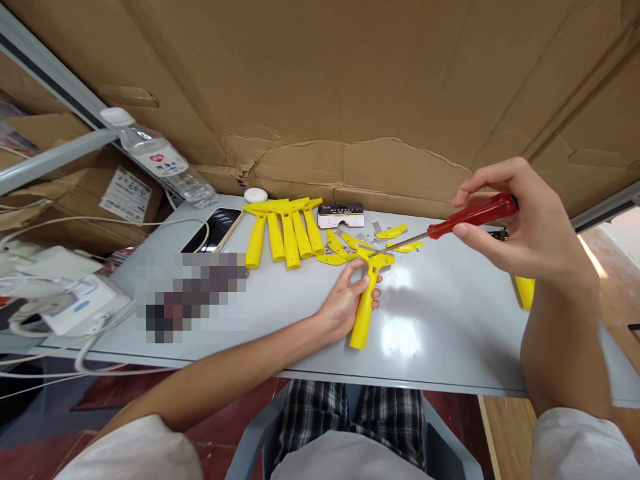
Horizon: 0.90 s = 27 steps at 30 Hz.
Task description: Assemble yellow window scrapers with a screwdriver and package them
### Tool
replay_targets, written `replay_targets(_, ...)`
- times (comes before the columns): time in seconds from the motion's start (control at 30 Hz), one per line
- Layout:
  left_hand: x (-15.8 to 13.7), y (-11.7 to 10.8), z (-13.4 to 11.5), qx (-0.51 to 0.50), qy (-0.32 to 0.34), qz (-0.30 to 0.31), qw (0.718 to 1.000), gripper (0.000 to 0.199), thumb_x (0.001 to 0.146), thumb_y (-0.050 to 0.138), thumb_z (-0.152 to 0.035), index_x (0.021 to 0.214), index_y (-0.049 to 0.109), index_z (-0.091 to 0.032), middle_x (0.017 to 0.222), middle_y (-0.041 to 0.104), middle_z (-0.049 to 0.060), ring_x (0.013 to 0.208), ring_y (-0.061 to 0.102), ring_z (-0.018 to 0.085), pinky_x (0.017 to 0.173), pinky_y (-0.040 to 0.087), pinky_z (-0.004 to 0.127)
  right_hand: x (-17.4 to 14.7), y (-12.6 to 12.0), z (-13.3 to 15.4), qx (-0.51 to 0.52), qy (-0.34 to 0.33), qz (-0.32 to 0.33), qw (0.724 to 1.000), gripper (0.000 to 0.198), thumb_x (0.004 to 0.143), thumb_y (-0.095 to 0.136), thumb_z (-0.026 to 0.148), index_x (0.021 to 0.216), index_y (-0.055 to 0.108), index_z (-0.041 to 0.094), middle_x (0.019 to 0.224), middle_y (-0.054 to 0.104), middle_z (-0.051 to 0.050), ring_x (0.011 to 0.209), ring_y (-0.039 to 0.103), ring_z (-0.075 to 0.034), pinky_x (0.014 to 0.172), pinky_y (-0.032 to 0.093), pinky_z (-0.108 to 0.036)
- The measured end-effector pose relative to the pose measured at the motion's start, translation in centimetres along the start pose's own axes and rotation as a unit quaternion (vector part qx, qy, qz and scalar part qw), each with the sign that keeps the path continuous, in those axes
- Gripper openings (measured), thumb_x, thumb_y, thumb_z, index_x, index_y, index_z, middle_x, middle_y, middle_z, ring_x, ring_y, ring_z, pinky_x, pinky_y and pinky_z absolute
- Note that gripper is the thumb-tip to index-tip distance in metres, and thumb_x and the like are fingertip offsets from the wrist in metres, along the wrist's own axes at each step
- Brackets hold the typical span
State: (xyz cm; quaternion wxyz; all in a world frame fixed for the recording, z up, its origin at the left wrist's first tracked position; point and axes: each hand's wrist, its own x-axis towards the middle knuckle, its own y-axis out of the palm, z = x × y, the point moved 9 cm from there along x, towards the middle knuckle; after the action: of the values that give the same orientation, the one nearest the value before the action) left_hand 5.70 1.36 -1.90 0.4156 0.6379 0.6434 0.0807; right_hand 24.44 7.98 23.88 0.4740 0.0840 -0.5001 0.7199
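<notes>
My left hand is closed around a yellow scraper handle, its wide head pointing away from me. In my right hand is a red screwdriver, gripped between thumb and fingers. The screwdriver's metal shaft slants down to the left, and its tip meets the scraper's head or lies just over it; I cannot tell which. Just beyond the head lie several loose yellow cover pieces among small metal bits. Several more yellow scraper handles lie side by side to the left.
A small black-and-white box sits at the back by the cardboard wall. On the left are a phone, a plastic bottle, and a white power strip with cables. Another yellow piece lies partly behind my right wrist.
</notes>
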Motion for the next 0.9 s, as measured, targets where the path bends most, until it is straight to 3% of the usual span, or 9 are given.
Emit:
replay_targets(0.07,0.0,0.1,0.0,0.000,0.002,0.005,1.000,0.055,0.093,0.087,-0.024,0.134,0.051,-0.030,0.112,0.071,0.005,0.075,0.066,0.013,0.071,0.052,0.029,-0.1,0.2,0.0,0.025,0.002,0.013,1.000,0.045,0.087,0.084,0.022,0.126,0.065,0.035,0.117,0.071,-0.001,0.094,0.081,-0.022,0.066,0.069,-0.031)
replay_targets(0.2,0.1,0.0,-0.1,0.000,0.002,0.002,1.000,0.056,0.092,0.088,-0.024,0.134,0.051,-0.030,0.111,0.071,0.005,0.075,0.065,0.013,0.071,0.052,0.029,-0.1,0.5,0.1,0.035,-0.004,0.030,0.999,0.042,0.091,0.083,0.020,0.126,0.064,0.034,0.110,0.073,0.000,0.091,0.082,-0.020,0.068,0.069,-0.030)
replay_targets(0.43,0.1,0.0,0.0,-0.007,0.002,0.003,1.000,0.060,0.089,0.092,-0.025,0.133,0.051,-0.031,0.115,0.071,0.005,0.076,0.066,0.013,0.072,0.053,0.030,0.2,-0.1,0.3,-0.040,0.013,0.006,0.999,0.020,0.094,0.084,0.030,0.103,0.067,0.027,0.096,0.073,0.000,0.078,0.081,-0.017,0.051,0.058,-0.022)
replay_targets(0.6,0.1,-0.1,0.0,-0.006,0.002,0.002,1.000,0.062,0.089,0.091,-0.025,0.134,0.050,-0.030,0.116,0.071,0.006,0.074,0.065,0.013,0.072,0.052,0.030,0.1,0.4,1.0,-0.009,-0.010,0.044,0.999,0.026,0.092,0.077,0.020,0.113,0.065,0.029,0.112,0.070,-0.003,0.092,0.082,-0.020,0.060,0.064,-0.025)
replay_targets(0.7,0.2,-0.1,0.0,-0.006,0.004,0.001,1.000,0.061,0.089,0.090,-0.024,0.134,0.050,-0.030,0.115,0.071,0.006,0.074,0.065,0.013,0.071,0.052,0.030,0.0,0.5,0.9,0.006,-0.008,0.052,0.999,0.030,0.092,0.078,0.018,0.116,0.064,0.028,0.112,0.071,-0.003,0.095,0.083,-0.019,0.068,0.068,-0.025)
replay_targets(0.9,0.2,-0.1,0.0,-0.007,0.004,0.001,1.000,0.061,0.088,0.092,-0.025,0.133,0.050,-0.030,0.118,0.071,0.007,0.075,0.065,0.014,0.072,0.051,0.030,-0.1,0.1,-0.3,-0.024,0.030,0.034,0.999,0.027,0.092,0.084,0.028,0.113,0.067,0.028,0.106,0.076,-0.001,0.081,0.084,-0.019,0.051,0.061,-0.021)
